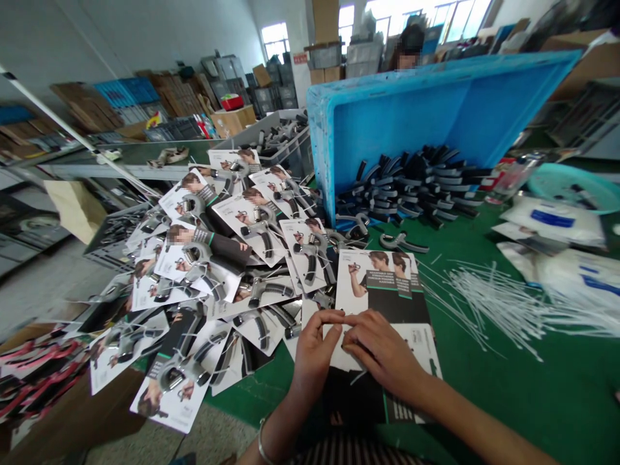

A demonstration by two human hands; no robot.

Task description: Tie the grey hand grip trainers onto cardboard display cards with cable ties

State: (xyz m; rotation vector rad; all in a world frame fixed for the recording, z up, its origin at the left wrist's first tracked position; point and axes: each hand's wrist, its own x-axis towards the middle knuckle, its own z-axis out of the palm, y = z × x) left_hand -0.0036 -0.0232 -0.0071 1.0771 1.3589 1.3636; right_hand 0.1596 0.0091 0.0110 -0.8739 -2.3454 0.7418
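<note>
Both hands meet over a printed card (416, 339) at the green table's front edge. My left hand (317, 352) has its fingers bent and pressed together at the card's upper part; what they hold, if anything, is hidden. My right hand (380, 349) touches it fingertip to fingertip, its fingers curled over the card, their grip too small to make out. A thin white tie end (358, 377) shows below the hands. Behind them lies a stack of printed cards (353, 300). Carded grey hand grips (196, 258) are piled to the left.
A tilted blue crate (322, 139) stands behind loose grips (411, 187). White cable ties (504, 303), plastic bags (557, 223) and a turquoise basin (576, 181) lie at right. A grey crate (305, 155) holds more grips. Another person (411, 46) is behind the blue crate.
</note>
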